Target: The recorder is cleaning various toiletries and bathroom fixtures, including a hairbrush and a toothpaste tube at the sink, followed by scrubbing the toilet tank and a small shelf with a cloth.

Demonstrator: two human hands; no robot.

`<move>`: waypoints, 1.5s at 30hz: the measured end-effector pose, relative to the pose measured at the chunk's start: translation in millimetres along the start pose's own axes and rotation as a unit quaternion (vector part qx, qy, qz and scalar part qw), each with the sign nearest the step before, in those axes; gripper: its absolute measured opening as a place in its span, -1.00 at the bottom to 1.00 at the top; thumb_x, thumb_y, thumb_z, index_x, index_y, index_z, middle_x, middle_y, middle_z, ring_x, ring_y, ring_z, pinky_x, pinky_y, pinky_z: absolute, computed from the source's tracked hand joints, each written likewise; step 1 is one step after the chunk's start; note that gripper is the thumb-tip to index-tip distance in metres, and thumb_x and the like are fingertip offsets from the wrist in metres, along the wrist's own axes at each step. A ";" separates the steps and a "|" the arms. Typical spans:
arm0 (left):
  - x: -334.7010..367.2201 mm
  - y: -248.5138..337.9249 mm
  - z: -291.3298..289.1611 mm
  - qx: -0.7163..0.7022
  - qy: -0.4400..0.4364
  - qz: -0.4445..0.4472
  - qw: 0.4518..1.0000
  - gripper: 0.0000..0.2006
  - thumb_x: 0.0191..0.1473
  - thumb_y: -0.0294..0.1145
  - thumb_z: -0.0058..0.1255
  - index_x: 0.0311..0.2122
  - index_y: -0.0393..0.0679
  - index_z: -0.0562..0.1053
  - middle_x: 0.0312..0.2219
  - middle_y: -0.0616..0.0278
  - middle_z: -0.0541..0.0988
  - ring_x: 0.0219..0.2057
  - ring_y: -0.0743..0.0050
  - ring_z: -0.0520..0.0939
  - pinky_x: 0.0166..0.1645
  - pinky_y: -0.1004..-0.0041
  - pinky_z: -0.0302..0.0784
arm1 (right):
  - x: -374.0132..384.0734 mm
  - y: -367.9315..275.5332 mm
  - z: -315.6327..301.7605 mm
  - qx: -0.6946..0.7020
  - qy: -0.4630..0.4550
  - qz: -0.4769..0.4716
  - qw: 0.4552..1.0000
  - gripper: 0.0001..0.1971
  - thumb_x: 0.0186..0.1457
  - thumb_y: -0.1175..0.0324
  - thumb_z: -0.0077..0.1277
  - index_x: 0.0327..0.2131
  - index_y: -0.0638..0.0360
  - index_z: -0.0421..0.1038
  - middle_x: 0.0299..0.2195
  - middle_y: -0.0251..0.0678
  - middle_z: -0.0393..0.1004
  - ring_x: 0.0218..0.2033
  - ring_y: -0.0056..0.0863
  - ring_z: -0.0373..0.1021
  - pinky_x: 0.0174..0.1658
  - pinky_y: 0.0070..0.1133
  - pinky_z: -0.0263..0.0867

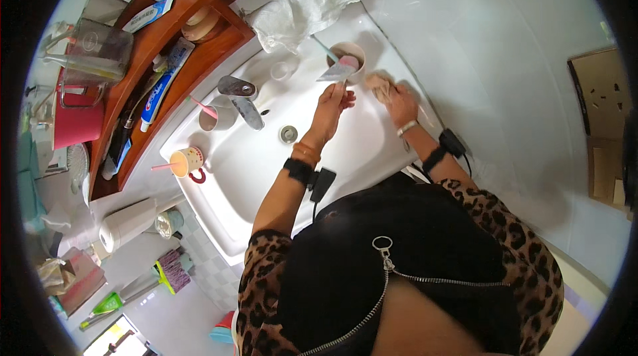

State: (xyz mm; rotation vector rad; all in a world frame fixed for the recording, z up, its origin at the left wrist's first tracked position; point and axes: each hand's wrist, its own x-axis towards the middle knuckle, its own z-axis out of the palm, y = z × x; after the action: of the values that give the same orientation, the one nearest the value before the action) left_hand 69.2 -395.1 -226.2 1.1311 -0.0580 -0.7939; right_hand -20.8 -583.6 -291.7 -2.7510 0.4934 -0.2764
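My left hand [327,111] reaches over the white sink [232,226], its fingers closed on a grey, wedge-shaped object [333,73] with a pinkish part. This object overlaps the mouth of a pale cup [359,75], which stands at the far right of the sink. A light blue stick [321,43] leans out of that cup. Close to the cup's right side, my right hand [401,107] grips a crumpled beige cloth [379,87], slightly blurred. Just what the grey object is I cannot make out.
A metal faucet [247,109] rises left of the drain [288,134]. Two cups, one grey [217,118] and one patterned [189,162], stand on the left ledge. A white towel [302,13] hangs behind. Wooden shelves [149,57] hold a toothpaste tube [166,83].
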 end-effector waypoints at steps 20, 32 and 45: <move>-220.6 -1.0 -66.0 -0.013 0.203 -0.004 0.979 -0.71 0.17 -0.23 -0.23 -0.23 -0.28 0.36 -0.28 0.11 0.47 -0.27 0.41 0.48 -0.11 0.41 0.39 | 115.7 -154.9 44.1 0.177 0.147 -0.065 0.971 -0.69 -0.12 0.41 0.01 -0.23 0.13 0.27 -0.20 -0.21 0.29 -0.26 -0.12 0.32 -0.28 -0.35 0.33; -249.4 -6.3 -82.5 0.009 0.188 -0.010 0.982 -0.70 0.17 -0.25 -0.23 -0.15 -0.29 0.34 -0.26 0.08 0.46 -0.25 0.39 0.48 -0.11 0.40 0.40 | 89.3 -157.1 29.9 -0.095 -0.067 -0.229 0.967 -0.74 -0.02 0.41 -0.17 -0.19 0.12 0.33 -0.13 -0.30 0.30 -0.18 -0.28 0.32 -0.31 -0.41 0.35; -268.0 8.7 -87.6 -0.004 0.182 0.016 0.983 -0.81 0.17 -0.30 -0.24 -0.33 -0.21 0.33 -0.25 0.11 0.45 -0.21 0.35 0.47 -0.07 0.36 0.39 | 109.1 -211.0 38.5 0.098 -0.181 -0.176 0.963 -0.41 -0.17 0.36 0.02 0.02 0.11 0.10 -0.26 -0.10 0.42 -0.21 -0.16 0.37 -0.17 -0.39 0.29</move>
State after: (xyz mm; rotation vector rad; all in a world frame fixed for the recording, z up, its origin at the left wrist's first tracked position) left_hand -84.9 -166.2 -167.6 1.2483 0.2327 -0.5484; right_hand 153.0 -425.9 -238.5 -2.5930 -0.1151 0.0937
